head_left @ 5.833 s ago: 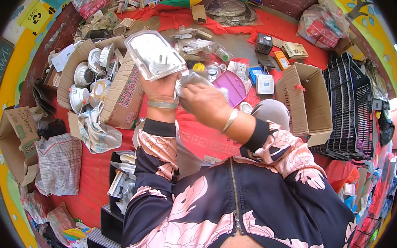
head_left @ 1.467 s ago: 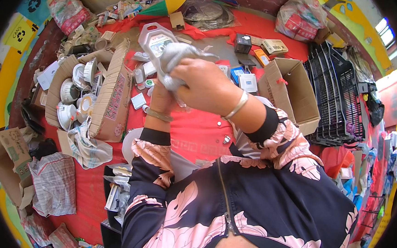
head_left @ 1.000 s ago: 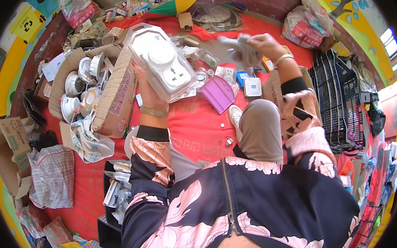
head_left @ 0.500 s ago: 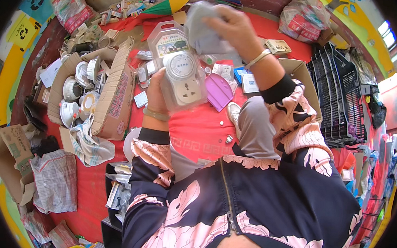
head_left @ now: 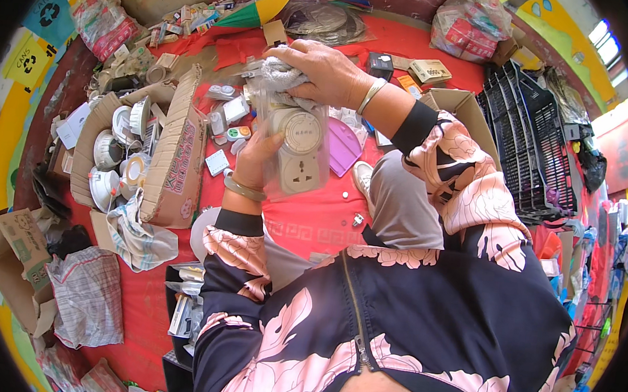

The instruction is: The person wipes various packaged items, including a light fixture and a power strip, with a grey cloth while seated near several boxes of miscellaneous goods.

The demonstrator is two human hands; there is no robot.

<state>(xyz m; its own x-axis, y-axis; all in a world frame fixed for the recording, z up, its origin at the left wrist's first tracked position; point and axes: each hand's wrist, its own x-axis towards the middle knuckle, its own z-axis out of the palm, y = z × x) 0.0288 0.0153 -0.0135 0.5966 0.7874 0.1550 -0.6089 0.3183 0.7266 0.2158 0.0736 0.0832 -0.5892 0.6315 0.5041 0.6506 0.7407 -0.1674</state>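
My left hand [head_left: 257,154] grips a clear plastic blister pack by its left edge. Inside the pack is a white timer socket [head_left: 301,148] with a round dial above a socket face. Up at the top of the pack, my right hand [head_left: 328,72] clutches a bunched grey cloth [head_left: 277,77] and presses it against the plastic. The cloth and fingers cover the pack's upper part. Just beyond the pack's right edge a purple plastic tray [head_left: 344,148] lies on the red floor covering.
On the left stands a cardboard box [head_left: 179,143] of round white light fittings. Small white electrical parts [head_left: 218,162] lie beside it. A black plastic crate [head_left: 525,145] leans at the right, near an open carton [head_left: 472,127]. A checked bag [head_left: 85,293] sits lower left.
My right hand has come down and left, and the cloth, loose and raised before, is now bunched on the pack's top. The pack has shifted slightly right and lower.
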